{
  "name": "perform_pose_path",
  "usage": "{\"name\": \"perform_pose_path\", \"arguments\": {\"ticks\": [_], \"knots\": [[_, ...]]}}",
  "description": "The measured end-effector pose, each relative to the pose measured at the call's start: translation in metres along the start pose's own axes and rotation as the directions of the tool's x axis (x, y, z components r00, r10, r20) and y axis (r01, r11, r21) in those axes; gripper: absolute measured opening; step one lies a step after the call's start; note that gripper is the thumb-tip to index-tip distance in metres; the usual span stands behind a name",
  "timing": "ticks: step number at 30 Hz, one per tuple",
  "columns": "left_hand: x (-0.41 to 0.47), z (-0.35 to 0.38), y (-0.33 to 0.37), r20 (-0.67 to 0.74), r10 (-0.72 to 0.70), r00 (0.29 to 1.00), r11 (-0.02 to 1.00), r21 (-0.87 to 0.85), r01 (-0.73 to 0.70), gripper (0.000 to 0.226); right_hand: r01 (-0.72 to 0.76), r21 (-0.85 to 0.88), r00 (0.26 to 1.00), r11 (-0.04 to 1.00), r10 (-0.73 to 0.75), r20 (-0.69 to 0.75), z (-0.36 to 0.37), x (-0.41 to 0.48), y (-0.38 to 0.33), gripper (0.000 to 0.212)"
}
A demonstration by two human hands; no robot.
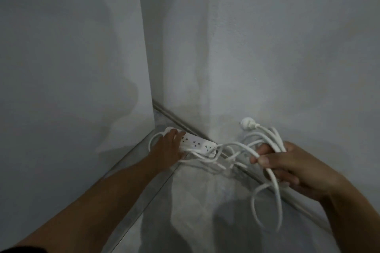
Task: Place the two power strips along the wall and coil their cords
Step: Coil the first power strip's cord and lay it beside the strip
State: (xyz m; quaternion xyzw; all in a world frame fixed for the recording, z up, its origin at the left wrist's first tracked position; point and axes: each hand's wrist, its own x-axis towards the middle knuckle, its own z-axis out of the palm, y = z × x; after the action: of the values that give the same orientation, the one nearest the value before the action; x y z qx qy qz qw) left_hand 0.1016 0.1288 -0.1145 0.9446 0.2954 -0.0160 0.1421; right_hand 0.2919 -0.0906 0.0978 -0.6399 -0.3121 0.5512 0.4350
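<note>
Head view of a dim room corner. At left, the left hand [168, 148] lies over one end of a white power strip [198, 143] on the floor [195, 211], just beside the foot of the wall [267, 47]; whether it grips is unclear. Blurred loops tangle between the hands. At right, the right hand [292, 165] curls round bundled white cords [274, 178], with a plug [246, 122] sticking up above.
</note>
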Motion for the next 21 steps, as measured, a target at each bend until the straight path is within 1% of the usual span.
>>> {"name": "perform_pose_path", "arguments": {"ticks": [1, 2, 3, 4, 5, 6, 7, 8, 9, 10, 12, 13, 15, 16, 17, 18, 19, 20, 21], "knots": [[-0.006, 0.002, 0.005, -0.028, 0.071, 0.997, 0.990, 0.126, -0.067, 0.062, -0.006, -0.121, 1.000, 0.993, 0.004, -0.012, 0.003, 0.005, 0.002, 0.008], [-0.011, 0.005, 0.009, -0.090, 0.200, 0.976, 0.946, 0.276, -0.168, 0.051, -0.015, -0.250, 0.999, 0.968, 0.007, -0.032, 0.004, 0.009, 0.005, 0.009], [-0.017, 0.009, 0.012, -0.113, 0.330, 0.937, 0.892, 0.362, -0.270, 0.043, -0.035, -0.347, 0.998, 0.937, 0.014, -0.064, 0.005, 0.012, 0.009, 0.011], [-0.022, 0.013, 0.017, -0.104, 0.427, 0.898, 0.843, 0.405, -0.354, 0.042, -0.052, -0.395, 0.996, 0.917, 0.018, -0.090, 0.005, 0.015, 0.014, 0.012], [-0.026, 0.011, 0.025, -0.064, 0.447, 0.892, 0.839, 0.376, -0.393, 0.048, -0.067, -0.401, 0.994, 0.914, 0.028, -0.103, 0.007, 0.017, 0.018, 0.012], [-0.028, 0.011, 0.035, -0.036, 0.432, 0.901, 0.869, 0.284, -0.405, 0.058, -0.082, -0.385, 0.994, 0.919, 0.045, -0.104, 0.009, 0.019, 0.023, 0.011], [-0.027, 0.009, 0.046, -0.017, 0.397, 0.918, 0.914, 0.095, -0.394, 0.067, -0.096, -0.374, 0.993, 0.923, 0.062, -0.104, 0.011, 0.022, 0.028, 0.011], [-0.024, 0.005, 0.056, 0.009, 0.340, 0.940, 0.929, -0.157, -0.334, 0.069, -0.106, -0.371, 0.992, 0.923, 0.071, -0.107, 0.013, 0.025, 0.033, 0.012], [-0.020, -0.003, 0.067, 0.076, 0.276, 0.958, 0.893, -0.389, -0.227, 0.067, -0.116, -0.374, 0.990, 0.920, 0.078, -0.113, 0.015, 0.027, 0.036, 0.012], [-0.016, -0.011, 0.076, 0.125, 0.249, 0.960, 0.838, -0.525, -0.149, 0.060, -0.122, -0.376, 0.989, 0.919, 0.082, -0.120, 0.015, 0.030, 0.039, 0.012], [-0.008, -0.028, 0.081, 0.184, 0.283, 0.941, 0.802, -0.584, -0.127, 0.035, -0.133, -0.365, 0.987, 0.921, 0.088, -0.137, 0.015, 0.033, 0.043, 0.011], [-0.006, -0.037, 0.080, 0.198, 0.315, 0.928, 0.815, -0.558, -0.157, 0.028, -0.134, -0.353, 0.986, 0.926, 0.088, -0.143, 0.015, 0.033, 0.044, 0.011], [-0.007, -0.049, 0.071, 0.183, 0.376, 0.908, 0.852, -0.453, -0.261, 0.027, -0.127, -0.306, 0.983, 0.944, 0.079, -0.164, 0.014, 0.032, 0.044, 0.012], [-0.007, -0.051, 0.066, 0.145, 0.426, 0.893, 0.861, -0.370, -0.350, 0.026, -0.118, -0.270, 0.979, 0.956, 0.067, -0.190, 0.013, 0.032, 0.044, 0.012], [-0.008, -0.051, 0.062, 0.095, 0.502, 0.859, 0.848, -0.250, -0.468, 0.026, -0.106, -0.234, 0.974, 0.966, 0.054, -0.222, 0.012, 0.031, 0.044, 0.013], [-0.011, -0.049, 0.061, 0.054, 0.596, 0.801, 0.801, -0.114, -0.588, 0.024, -0.091, -0.211, 0.966, 0.973, 0.036, -0.255, 0.011, 0.030, 0.043, 0.017], [-0.015, -0.044, 0.062, 0.028, 0.680, 0.732, 0.733, -0.007, -0.680, 0.022, -0.077, -0.197, 0.958, 0.977, 0.018, -0.285, 0.011, 0.030, 0.042, 0.020], [-0.019, -0.038, 0.065, 0.042, 0.745, 0.666, 0.663, 0.069, -0.746, 0.020, -0.059, -0.164, 0.951, 0.985, 0.005, -0.310, 0.011, 0.030, 0.040, 0.021], [-0.023, -0.029, 0.067, 0.076, 0.795, 0.601, 0.593, 0.108, -0.798, 0.019, -0.030, -0.078, 0.945, 0.996, 0.003, -0.326, 0.012, 0.031, 0.036, 0.019]]}}
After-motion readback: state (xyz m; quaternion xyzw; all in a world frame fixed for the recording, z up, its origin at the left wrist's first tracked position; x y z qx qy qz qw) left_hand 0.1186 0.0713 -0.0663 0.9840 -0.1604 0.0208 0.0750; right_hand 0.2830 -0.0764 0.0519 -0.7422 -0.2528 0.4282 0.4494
